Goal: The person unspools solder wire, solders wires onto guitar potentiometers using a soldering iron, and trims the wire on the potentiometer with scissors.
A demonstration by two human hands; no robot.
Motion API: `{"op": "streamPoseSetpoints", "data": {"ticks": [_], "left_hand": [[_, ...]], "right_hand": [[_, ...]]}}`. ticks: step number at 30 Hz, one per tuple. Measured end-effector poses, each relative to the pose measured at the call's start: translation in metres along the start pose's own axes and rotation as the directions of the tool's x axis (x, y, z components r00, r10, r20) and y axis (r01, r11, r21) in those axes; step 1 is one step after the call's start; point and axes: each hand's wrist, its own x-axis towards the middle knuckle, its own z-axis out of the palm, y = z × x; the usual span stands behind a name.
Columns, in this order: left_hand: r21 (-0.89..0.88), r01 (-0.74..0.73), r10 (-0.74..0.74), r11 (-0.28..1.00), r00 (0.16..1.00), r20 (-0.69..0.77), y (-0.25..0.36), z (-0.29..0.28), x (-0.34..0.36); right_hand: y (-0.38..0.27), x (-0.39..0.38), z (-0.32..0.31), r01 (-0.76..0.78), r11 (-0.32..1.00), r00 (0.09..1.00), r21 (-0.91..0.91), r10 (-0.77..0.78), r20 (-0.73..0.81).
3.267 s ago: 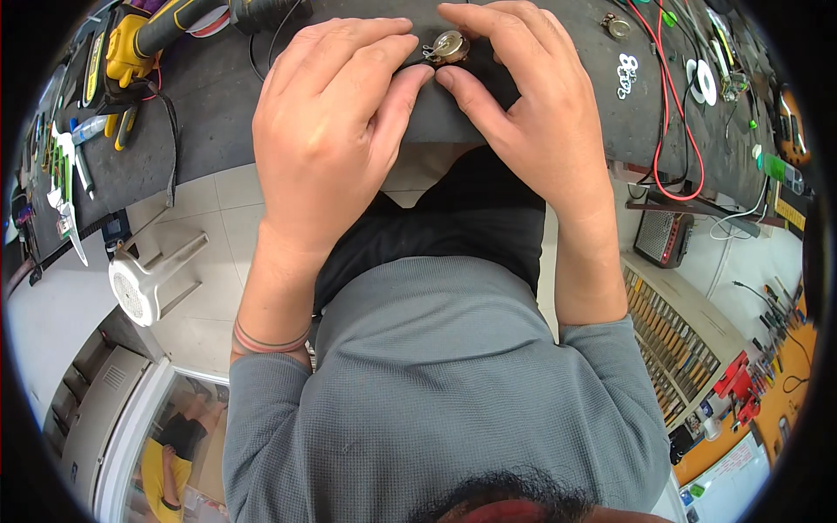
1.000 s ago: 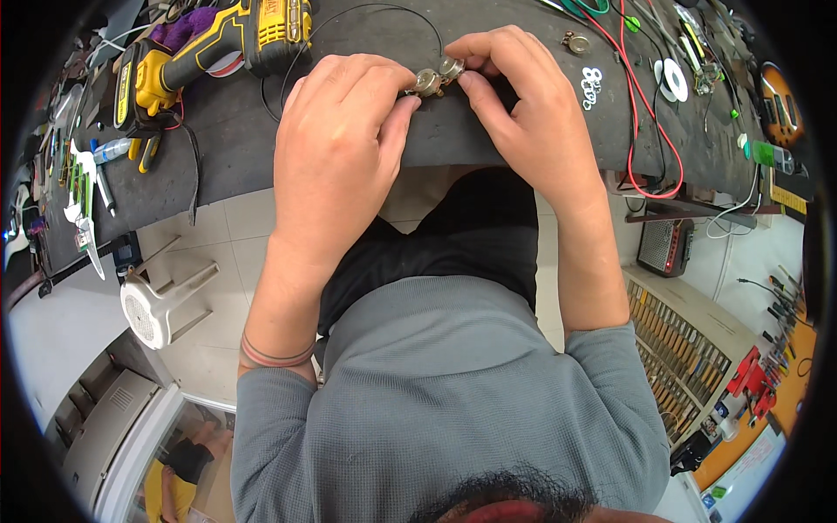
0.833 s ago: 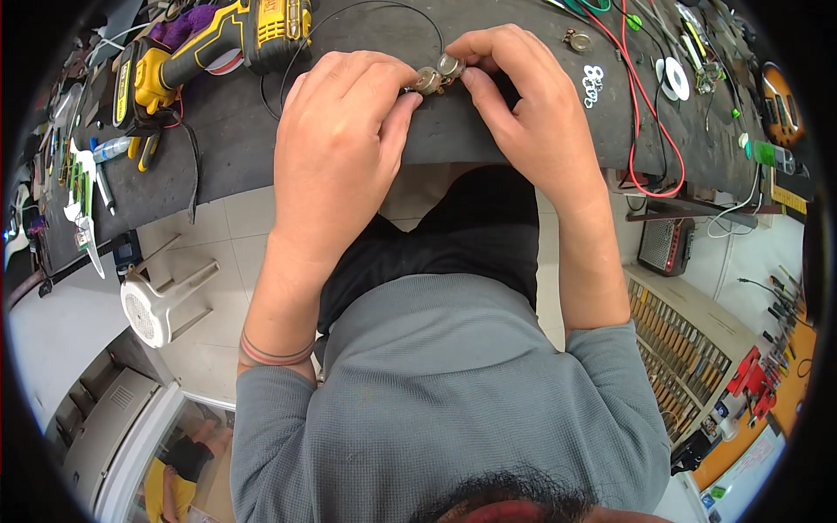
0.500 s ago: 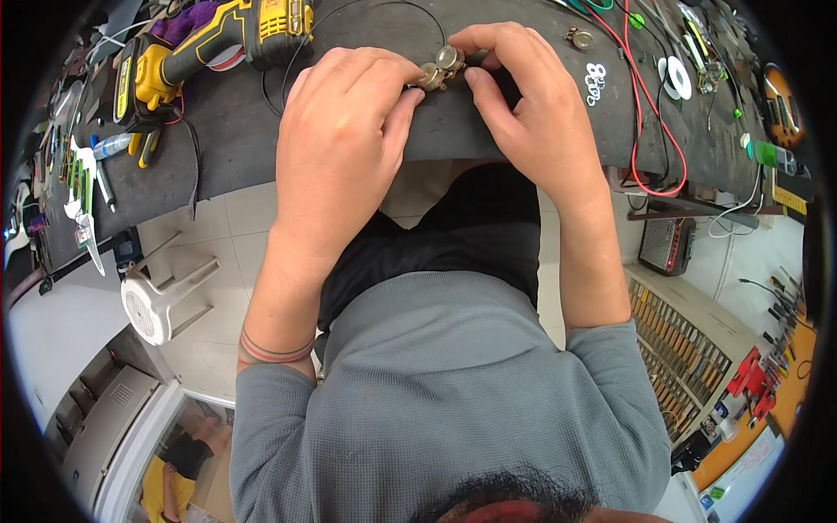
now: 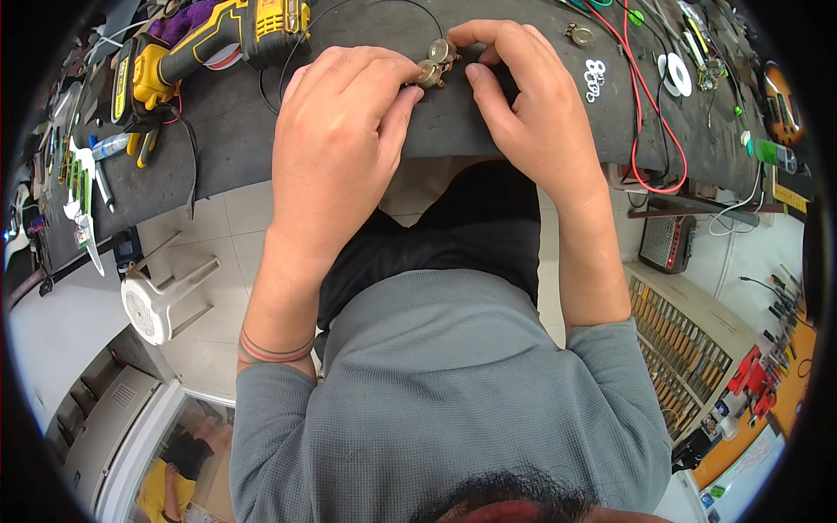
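Observation:
My left hand (image 5: 344, 131) pinches a small round metal potentiometer (image 5: 428, 72) between thumb and forefinger, just above the dark bench mat. A second potentiometer (image 5: 442, 50), also round and brass-toned, sits right against the far side of the first. Beside it, my right hand (image 5: 532, 105) has thumb and forefinger apart with a gap between them. That forefinger's tip is at the second potentiometer's right edge; whether it touches cannot be made out. Farther right on the mat lies another potentiometer (image 5: 579, 35), with a cluster of small white rings (image 5: 595, 81) near it.
A yellow and black cordless power tool (image 5: 209, 48) lies at the left with tools and pens around it. Red cable (image 5: 641, 96) loops over the bench's front edge at right, by a white spool (image 5: 677, 76). A white stool (image 5: 148, 305) stands below left.
The second potentiometer has shifted left and away, out from between my right thumb and forefinger. My right fingers have parted. My left hand keeps its pinch, nearly unmoved.

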Motion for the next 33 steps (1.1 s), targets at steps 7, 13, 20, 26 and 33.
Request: {"op": "streamPoseSetpoints", "data": {"ticks": [7, 13, 20, 26, 33], "left_hand": [[0.046, 0.009, -0.008, 0.999, 1.000, -0.026, 0.005, -0.011, -0.007], [0.111, 0.012, -0.015, 0.994, 1.000, 0.025, 0.007, -0.009, -0.008], [0.142, 0.011, -0.013, 0.990, 1.000, 0.016, 0.007, -0.011, -0.007], [0.106, -0.018, 0.028, 0.994, 0.995, -0.098, 0.002, -0.018, -0.011], [-0.010, -0.142, 0.136, 0.990, 0.963, -0.235, 0.000, -0.027, -0.042]], "right_hand": [[0.001, -0.005, 0.001, -0.005, 1.000, 0.994, -0.011, 0.003, -0.111], [0.009, -0.008, 0.005, 0.026, 0.997, 0.991, -0.072, -0.035, -0.133], [0.008, -0.007, 0.007, 0.066, 0.996, 0.981, -0.065, -0.077, -0.179], [0.010, -0.007, 0.007, 0.063, 0.996, 0.978, -0.060, -0.074, -0.193], [0.009, -0.008, 0.002, 0.035, 0.998, 0.975, -0.044, -0.044, -0.219]]}}
